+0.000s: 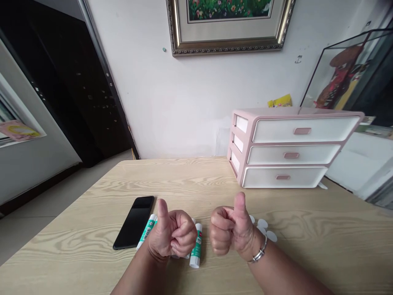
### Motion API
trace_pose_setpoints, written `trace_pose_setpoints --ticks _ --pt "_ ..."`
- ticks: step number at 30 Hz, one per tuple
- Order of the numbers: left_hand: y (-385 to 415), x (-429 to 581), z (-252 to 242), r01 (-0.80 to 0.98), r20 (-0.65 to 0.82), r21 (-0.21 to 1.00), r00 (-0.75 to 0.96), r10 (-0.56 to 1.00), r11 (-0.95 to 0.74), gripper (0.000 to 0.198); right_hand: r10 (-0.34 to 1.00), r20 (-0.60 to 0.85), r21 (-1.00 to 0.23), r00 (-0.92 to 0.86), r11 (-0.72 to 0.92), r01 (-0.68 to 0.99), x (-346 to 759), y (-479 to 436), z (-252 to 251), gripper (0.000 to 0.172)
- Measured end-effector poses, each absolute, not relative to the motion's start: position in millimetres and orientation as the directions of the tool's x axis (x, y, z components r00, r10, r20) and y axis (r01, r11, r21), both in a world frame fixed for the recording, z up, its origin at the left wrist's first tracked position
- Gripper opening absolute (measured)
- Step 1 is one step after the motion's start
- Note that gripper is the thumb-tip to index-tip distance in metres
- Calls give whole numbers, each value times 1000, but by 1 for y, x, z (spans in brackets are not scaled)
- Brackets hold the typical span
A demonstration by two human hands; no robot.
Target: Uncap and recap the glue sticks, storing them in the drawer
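I see my left hand (pixel 172 238) and right hand (pixel 231 234) clenched, thumbs up, empty; taking the glue sticks (pixel 196 246) needs fingers opened first.

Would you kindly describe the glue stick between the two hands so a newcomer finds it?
On the wooden table before the pink drawers, the left hand and right hand give thumbs up. The glue stick lies between them, nearer the left; it is the rightmost stick.
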State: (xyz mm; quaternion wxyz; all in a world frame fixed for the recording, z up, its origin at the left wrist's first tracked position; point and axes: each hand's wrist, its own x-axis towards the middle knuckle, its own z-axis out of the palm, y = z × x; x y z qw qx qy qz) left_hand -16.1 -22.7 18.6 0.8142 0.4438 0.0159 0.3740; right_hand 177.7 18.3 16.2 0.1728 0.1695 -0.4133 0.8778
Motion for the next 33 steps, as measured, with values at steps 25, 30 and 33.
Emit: trace_pose_setpoints --ticks 25,30,33 --pt "-15 -23 18 -572 248 741 720 648 352 81 198 434 -656 -879 -600 -459 182 30 18 75" --pt "-17 -21 21 -571 252 743 722 644 350 82 170 442 -660 -881 -604 -448 181 25 20 75" --pt "-20 -19 22 -565 255 742 735 628 361 83 124 486 -650 -865 -611 -452 180 20 23 74"
